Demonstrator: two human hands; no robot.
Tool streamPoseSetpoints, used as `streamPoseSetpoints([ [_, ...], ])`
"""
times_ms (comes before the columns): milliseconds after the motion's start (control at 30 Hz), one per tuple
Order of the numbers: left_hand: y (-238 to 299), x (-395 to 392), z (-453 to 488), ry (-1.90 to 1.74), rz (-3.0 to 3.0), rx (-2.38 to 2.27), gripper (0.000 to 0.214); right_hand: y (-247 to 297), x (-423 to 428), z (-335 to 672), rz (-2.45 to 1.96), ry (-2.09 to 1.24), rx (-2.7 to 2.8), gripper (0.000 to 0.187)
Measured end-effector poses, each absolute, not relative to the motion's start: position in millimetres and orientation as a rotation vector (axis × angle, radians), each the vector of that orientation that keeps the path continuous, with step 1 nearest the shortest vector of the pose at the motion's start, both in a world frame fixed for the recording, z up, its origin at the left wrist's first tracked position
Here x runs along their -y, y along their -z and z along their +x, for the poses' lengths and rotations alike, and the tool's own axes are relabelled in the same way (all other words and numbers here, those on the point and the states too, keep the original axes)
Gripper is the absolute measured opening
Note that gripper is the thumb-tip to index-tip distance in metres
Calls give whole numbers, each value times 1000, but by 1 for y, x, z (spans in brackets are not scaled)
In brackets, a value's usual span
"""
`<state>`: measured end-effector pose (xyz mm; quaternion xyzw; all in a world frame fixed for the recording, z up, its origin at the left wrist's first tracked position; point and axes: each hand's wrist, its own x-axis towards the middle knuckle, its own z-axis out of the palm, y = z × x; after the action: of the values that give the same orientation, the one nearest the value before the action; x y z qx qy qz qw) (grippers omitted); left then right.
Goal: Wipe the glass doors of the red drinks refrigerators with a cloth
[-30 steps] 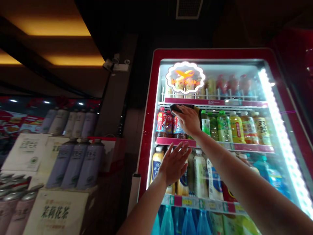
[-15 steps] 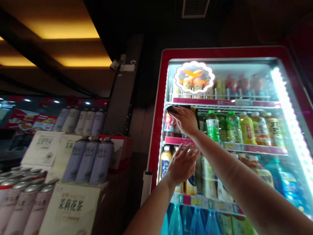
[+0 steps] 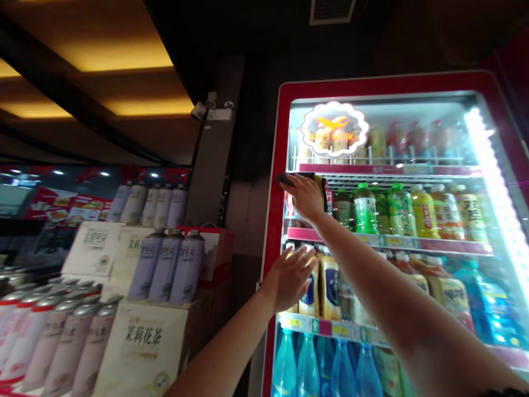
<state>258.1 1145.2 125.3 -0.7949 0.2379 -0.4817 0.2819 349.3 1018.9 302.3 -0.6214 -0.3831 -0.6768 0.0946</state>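
My right hand [image 3: 305,197] lies spread over a dark cloth [image 3: 319,183] with a yellow stripe, holding it flat against the upper left of the glass door on a lit drinks fridge [image 3: 278,165]. Part of the cloth reaches onto the red door frame. Lower down, my left hand [image 3: 289,278] is raised with its fingers apart and holds nothing. It is at or close to the glass; whether it touches cannot be told. Behind the glass, several bottles stand on shelves, among them a green-capped bottle [image 3: 366,209].
To the left, purple bottles [image 3: 188,267] stand on a white carton [image 3: 140,347], with pink bottles [image 3: 76,342] lower down. A dark pillar [image 3: 210,160] rises beside the fridge. Blue bottles [image 3: 342,366] fill the fridge's lower shelf.
My right hand and the cloth have shifted left, onto the edge of the red frame. My left hand has also moved left across the door. The view has turned slightly left.
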Motion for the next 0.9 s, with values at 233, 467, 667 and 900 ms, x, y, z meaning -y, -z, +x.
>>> streamPoseSetpoints([
  [233,-120,-1146,258,1358,-2103,-630,46,-311,-1001,352,-1918,2075,1303,49],
  [467,-115,-1148,258,1429,-2093,-634,45,-313,-1042,340,-1967,2022,1235,51],
  [667,-113,-1148,258,1478,-2133,-581,46,-302,-1022,344,-1935,2063,1575,49],
  [900,-111,-1146,254,1383,-2151,-522,47,-289,-1030,339,-1966,2072,1412,51],
])
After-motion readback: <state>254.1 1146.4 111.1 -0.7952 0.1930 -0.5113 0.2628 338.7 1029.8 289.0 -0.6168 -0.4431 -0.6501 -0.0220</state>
